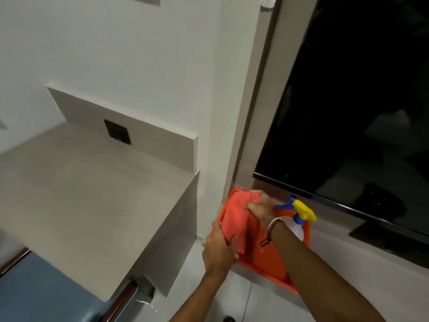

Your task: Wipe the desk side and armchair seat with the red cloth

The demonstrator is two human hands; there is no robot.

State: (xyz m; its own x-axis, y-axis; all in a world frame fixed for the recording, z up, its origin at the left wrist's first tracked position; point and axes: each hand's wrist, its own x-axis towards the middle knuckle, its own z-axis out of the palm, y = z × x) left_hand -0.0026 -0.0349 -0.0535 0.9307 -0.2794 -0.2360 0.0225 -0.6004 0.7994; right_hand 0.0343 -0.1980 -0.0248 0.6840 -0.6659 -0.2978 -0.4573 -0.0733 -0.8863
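Both forearms reached in from the bottom edge; the left hand point(218, 247) and right hand point(261, 209) each had a closed grip on the red cloth point(234, 219), held over the orange tray point(274, 263). Desk side point(171, 233) and armchair seat point(39, 291) looked unwiped; wiping seemingly remained.

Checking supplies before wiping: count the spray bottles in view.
1. The spray bottle lies in the orange tray below the TV, right of the red cloth that both hands hold. The arms cover part of the tray, so another could be hidden.
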